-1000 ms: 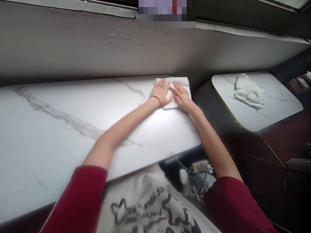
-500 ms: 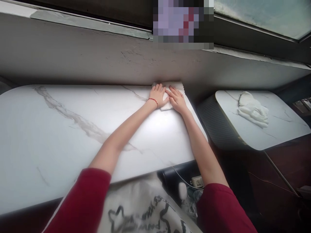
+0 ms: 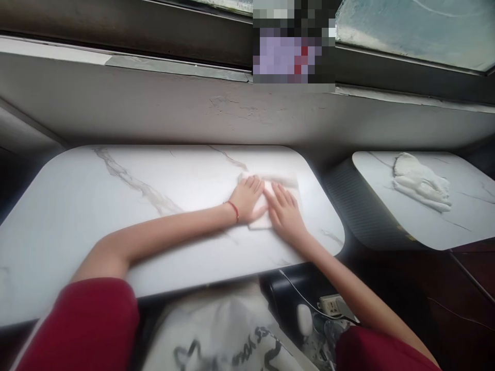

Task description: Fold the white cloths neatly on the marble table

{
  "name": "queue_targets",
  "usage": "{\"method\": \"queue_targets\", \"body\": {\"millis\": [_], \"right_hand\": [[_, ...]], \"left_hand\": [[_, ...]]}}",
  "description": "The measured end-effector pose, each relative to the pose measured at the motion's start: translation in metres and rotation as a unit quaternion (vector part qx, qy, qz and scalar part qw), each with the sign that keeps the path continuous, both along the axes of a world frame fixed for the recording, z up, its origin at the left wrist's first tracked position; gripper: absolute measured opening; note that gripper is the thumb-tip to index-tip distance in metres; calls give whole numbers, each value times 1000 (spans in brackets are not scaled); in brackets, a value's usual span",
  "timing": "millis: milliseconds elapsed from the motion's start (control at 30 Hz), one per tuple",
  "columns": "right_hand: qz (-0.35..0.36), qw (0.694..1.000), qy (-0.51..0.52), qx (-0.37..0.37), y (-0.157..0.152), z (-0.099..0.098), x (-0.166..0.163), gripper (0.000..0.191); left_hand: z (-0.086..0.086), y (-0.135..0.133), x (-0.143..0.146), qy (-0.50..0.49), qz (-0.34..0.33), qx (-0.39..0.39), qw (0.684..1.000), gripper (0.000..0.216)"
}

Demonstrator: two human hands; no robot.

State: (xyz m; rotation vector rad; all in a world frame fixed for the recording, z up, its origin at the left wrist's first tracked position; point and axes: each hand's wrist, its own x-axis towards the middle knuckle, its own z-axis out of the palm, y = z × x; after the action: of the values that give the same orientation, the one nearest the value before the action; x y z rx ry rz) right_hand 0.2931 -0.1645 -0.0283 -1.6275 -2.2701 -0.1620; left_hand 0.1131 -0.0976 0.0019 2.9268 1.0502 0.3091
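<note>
A white folded cloth (image 3: 286, 183) lies on the white marble table (image 3: 116, 216), toward its right end. My left hand (image 3: 246, 198), with a red string at the wrist, presses flat on the cloth's left part, fingers stretched out. Beside it, my right hand (image 3: 285, 215) lies flat on the cloth's right part, fingers spread. The two hands touch at the thumbs. Most of the cloth is hidden under them.
A grey wall and window ledge (image 3: 174, 67) run along the table's far edge. A second marble table (image 3: 464, 221) to the right carries a crumpled white cloth (image 3: 419, 181). A power strip (image 3: 334, 305) and cables lie on the floor below.
Both hands slid the cloth back toward me, away from the wall at the table's far edge. The view has tilted up, showing more of the window.
</note>
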Motion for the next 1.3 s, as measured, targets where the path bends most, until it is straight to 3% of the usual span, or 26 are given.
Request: {"method": "queue_targets", "body": {"millis": [133, 200, 267, 400, 600, 733, 867, 1033, 1300], "right_hand": [[21, 1000, -15, 11, -81, 7, -44, 78], [33, 999, -35, 2, -100, 10, -58, 82], [45, 998, -47, -6, -101, 11, -66, 83], [56, 997, -49, -11, -59, 10, -70, 74], [61, 994, -72, -48, 44, 9, -91, 59], [69, 996, -53, -23, 105, 6, -121, 60], [98, 995, -23, 5, 148, 2, -142, 58], [109, 994, -18, 9, 171, -1, -147, 57], [111, 994, -9, 11, 171, -4, -147, 56]], "left_hand": [[2, -72, -40, 35, -18, 23, 999, 74], [1, -92, -56, 43, -17, 28, 999, 74], [-1, -97, -67, 37, -23, 23, 999, 74], [-5, -65, -76, 12, -3, 4, 1000, 73], [-1, 18, -94, -6, 97, -46, 994, 71], [1, 65, -118, -14, 155, -87, 984, 74], [0, 91, -137, -31, 198, -67, 978, 73], [-5, 103, -146, -40, 211, -40, 976, 71], [-5, 102, -147, -17, 212, -23, 977, 70]]}}
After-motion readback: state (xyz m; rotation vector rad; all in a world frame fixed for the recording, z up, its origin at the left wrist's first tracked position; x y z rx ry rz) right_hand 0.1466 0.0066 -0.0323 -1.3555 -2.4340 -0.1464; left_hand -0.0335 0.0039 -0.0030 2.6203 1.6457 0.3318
